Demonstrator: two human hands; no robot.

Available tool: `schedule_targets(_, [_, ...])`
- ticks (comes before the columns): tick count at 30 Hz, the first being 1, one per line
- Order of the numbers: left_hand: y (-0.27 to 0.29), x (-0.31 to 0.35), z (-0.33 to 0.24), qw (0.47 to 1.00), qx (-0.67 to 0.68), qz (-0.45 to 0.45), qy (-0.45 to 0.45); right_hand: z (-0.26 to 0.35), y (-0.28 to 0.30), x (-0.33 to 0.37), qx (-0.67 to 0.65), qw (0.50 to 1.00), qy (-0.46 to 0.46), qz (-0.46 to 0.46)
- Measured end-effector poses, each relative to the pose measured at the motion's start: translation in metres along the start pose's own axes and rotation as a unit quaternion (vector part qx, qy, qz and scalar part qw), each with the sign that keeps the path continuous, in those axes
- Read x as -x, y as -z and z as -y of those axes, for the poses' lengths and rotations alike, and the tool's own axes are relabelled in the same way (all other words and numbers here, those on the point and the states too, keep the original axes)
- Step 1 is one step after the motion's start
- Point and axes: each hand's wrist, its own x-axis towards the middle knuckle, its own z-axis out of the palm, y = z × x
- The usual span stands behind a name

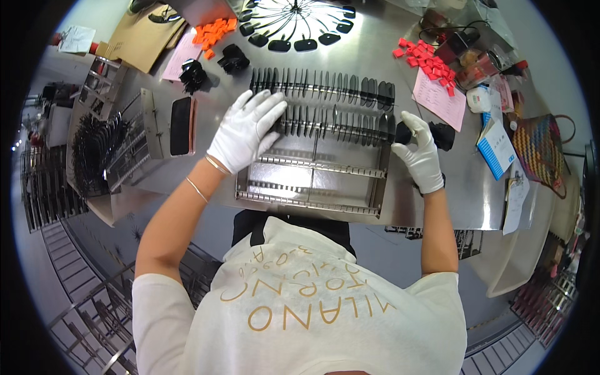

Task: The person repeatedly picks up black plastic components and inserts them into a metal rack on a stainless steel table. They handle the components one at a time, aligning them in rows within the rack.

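A metal rack (312,164) lies in front of me, with two rows of thin dark lens-like pieces (337,122) standing on edge in its slots; its two nearer rails hold none. My left hand (249,128), in a white glove, rests with fingers stretched out at the left end of the nearer filled row. At that row's right end, my right hand (420,156), also gloved, has thumb and fingers bent around a dark rounded lens (403,132). Just right of those fingers sits a bunch of similar dark pieces (444,135).
Farther back lie orange clips (214,34), two black bundles (192,75) and a round fan of dark pieces (297,45). A phone (182,126) lies left of the rack. Red clips (428,62), a pink sheet (440,100) and a woven bag (539,150) are at right.
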Motion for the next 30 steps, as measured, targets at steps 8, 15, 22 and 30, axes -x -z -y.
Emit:
schedule_targets(8, [0.013,0.061,0.033,0.998,0.034,-0.011,0.048,0.077,-0.005,-0.023,-0.359,0.915,-0.028,-0.180])
schedule_targets(15, [0.014,0.050,0.060,0.996,0.083,-0.033,-0.010,0.165,-0.084,-0.046,-0.048,0.995,0.053,-0.075])
schedule_targets(22, [-0.016,0.050,0.063,0.980,0.147,-0.130,-0.029,0.148,-0.187,-0.086,0.227,0.947,0.215,0.066])
schedule_targets(30, [-0.018,0.065,0.068,0.964,0.212,-0.157,-0.020,0.163,-0.201,-0.094,0.339,0.911,0.198,0.130])
